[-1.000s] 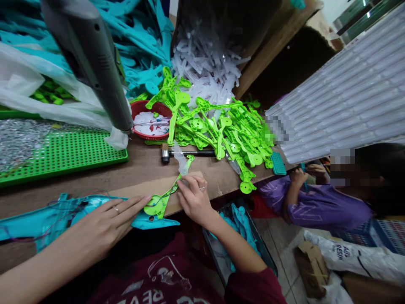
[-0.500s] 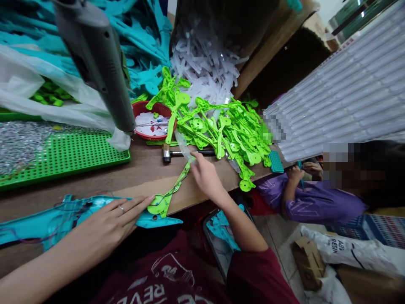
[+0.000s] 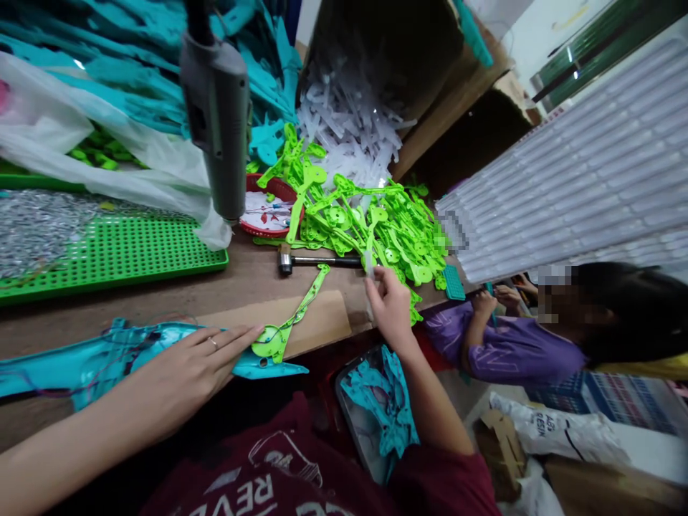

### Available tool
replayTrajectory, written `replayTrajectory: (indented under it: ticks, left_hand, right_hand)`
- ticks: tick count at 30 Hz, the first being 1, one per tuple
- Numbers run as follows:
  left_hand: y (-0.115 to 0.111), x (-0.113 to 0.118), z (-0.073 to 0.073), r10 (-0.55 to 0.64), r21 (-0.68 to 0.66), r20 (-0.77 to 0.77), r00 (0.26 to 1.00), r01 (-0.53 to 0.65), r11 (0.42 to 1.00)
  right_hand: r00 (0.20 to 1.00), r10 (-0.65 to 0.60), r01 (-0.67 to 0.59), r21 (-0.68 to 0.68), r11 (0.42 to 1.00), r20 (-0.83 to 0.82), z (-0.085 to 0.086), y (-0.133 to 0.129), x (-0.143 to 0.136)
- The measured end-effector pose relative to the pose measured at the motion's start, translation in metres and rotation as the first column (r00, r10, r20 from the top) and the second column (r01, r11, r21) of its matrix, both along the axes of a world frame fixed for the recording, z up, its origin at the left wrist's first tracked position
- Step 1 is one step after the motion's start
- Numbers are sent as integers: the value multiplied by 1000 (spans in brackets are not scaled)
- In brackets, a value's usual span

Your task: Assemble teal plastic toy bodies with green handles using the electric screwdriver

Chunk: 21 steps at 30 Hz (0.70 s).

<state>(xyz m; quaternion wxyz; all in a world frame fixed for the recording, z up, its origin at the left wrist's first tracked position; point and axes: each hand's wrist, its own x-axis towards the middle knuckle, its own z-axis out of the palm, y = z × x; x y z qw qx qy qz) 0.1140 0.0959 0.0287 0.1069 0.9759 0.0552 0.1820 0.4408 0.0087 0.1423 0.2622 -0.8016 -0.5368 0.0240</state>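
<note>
My left hand [image 3: 198, 362] lies flat with fingers stretched out across a long blue plastic shell [image 3: 155, 344] that has thin wires on it. Its fingertips touch the round end of a bright green plastic part [image 3: 267, 342], whose narrow arm points away from me with a dark wire along it. My right hand [image 3: 390, 301] pinches a translucent plastic strip [image 3: 368, 264] at the near edge of a heap of green plastic parts [image 3: 376, 218]. Just left of that hand a hammer [image 3: 317, 261] lies on the table.
A grey power screwdriver [image 3: 220, 129] hangs over the table. Left stands a green perforated tray [image 3: 145, 251] with small metal pieces; behind is a red basket [image 3: 263, 231]. Clear strips [image 3: 349, 107] fill a box. A person in a purple sleeve [image 3: 516, 351] works at right.
My right hand has moved right with the translucent strip, away from the green part's arm tip to the heap's edge. My left hand has stayed on the shell. The view has shifted.
</note>
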Motion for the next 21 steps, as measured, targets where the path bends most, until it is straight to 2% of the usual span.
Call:
replayTrajectory:
  ticks: [2, 3, 6, 7, 10, 12, 14, 16, 18, 19, 21]
  left_hand:
    - [1, 1, 2, 15, -30, -4, 1000, -15, 999]
    - [1, 2, 4, 17, -38, -6, 1000, -17, 999]
    - [2, 2, 8, 15, -62, -6, 1000, -16, 998]
    - [2, 2, 9, 18, -72, -2, 1000, -18, 997]
    - [-1, 1, 7, 36, -77, 16, 999, -34, 996]
    - [-3, 1, 5, 36, -64, 31, 999, -34, 997]
    - [-4, 2, 7, 32, -50, 47, 998, -30, 998]
    - [-3, 2, 12, 35, -39, 56, 998, -33, 999]
    - [-1, 3, 19, 42, -26, 56, 998, -41, 999]
    - [0, 4, 22, 45, -20, 59, 997, -44, 999]
    - [2, 5, 27, 41, -14, 60, 997, -40, 999]
  right_hand:
    - [996, 22, -18, -42, 999, 91, -11, -5, -1]
    - [995, 18, -19, 6, 1000, 98, -13, -9, -2]
    - [997, -61, 71, 259, 963, -46, -15, -19, -6]
    - [986, -78, 117, 280, 953, -149, -17, -21, -6]
    - [874, -110, 189, 122, 974, -473, -26, -18, -7]
    - [796, -135, 189, 31, 981, -590, -31, -16, -13]
    - [677, -123, 161, -17, 987, -725, -33, -16, -27]
    - [440, -112, 83, -83, 993, -891, -35, -16, -48]
    - [204, -131, -7, -135, 991, -970, -39, -13, -69]
    - [144, -149, -30, -155, 988, -978, -42, -11, -77]
    - [86, -185, -34, -189, 981, -979, -50, -5, -85]
